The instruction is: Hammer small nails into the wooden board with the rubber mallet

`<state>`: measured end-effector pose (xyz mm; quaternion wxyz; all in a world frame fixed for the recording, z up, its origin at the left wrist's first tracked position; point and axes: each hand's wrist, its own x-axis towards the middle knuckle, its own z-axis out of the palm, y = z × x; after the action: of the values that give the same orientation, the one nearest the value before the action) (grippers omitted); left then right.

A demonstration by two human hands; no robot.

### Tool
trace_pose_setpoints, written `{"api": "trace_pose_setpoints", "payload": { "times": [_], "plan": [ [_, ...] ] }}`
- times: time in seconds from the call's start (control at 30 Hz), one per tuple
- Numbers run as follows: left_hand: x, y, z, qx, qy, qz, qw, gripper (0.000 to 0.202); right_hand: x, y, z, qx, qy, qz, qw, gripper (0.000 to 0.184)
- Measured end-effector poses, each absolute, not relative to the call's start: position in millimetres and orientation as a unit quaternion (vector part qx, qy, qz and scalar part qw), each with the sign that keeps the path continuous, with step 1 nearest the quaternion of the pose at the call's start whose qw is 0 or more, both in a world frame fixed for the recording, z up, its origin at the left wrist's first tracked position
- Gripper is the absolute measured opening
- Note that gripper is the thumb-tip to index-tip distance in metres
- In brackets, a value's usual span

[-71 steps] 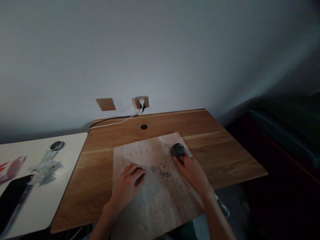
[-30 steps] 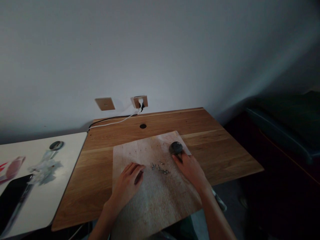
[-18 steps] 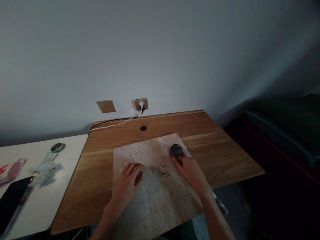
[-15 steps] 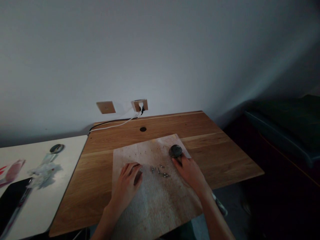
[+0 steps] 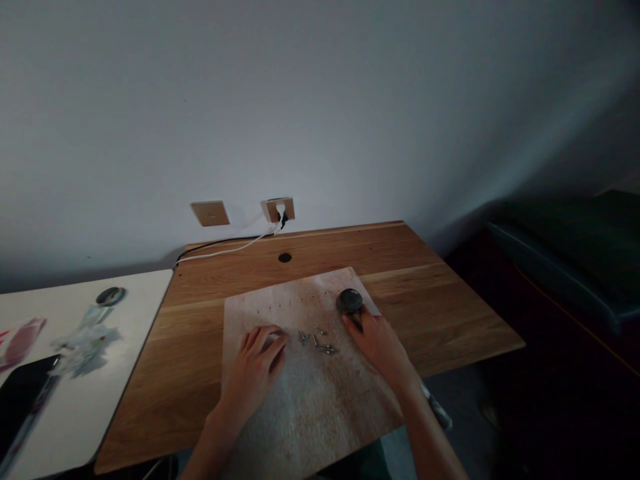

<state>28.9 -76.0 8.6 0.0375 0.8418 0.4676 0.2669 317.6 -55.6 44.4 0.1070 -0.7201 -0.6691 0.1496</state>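
Two hands rest on a pale board (image 5: 305,407) lying on a wooden counter (image 5: 435,313). The left hand (image 5: 256,365) lies palm down, fingers loosely curled; whether it holds anything cannot be told. The right hand (image 5: 379,341) lies spread, fingertips just beside a dark disc (image 5: 349,300). Small screws (image 5: 316,340) lie scattered between the hands.
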Motion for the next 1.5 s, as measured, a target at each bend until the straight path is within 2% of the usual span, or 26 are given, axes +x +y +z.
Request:
{"api": "trace_pose_setpoints", "payload": {
  "times": [0.6,0.83,1.5],
  "plan": [
    [28.3,-75.5,5.1,0.876,0.415,0.245,0.008,0.038,317.6,-55.9,46.3,-0.72,-0.669,0.152,0.098,0.037],
    [31.5,-76.7,11.5,0.851,0.453,0.264,0.028,0.034,316.9,-56.3,45.2,-0.726,-0.668,0.14,0.087,0.037],
    [30.3,-76.4,10.4,0.865,0.422,0.265,0.053,0.022,313.0,-55.9,52.7,-0.735,-0.657,0.146,0.079,0.037]
  ]
}}
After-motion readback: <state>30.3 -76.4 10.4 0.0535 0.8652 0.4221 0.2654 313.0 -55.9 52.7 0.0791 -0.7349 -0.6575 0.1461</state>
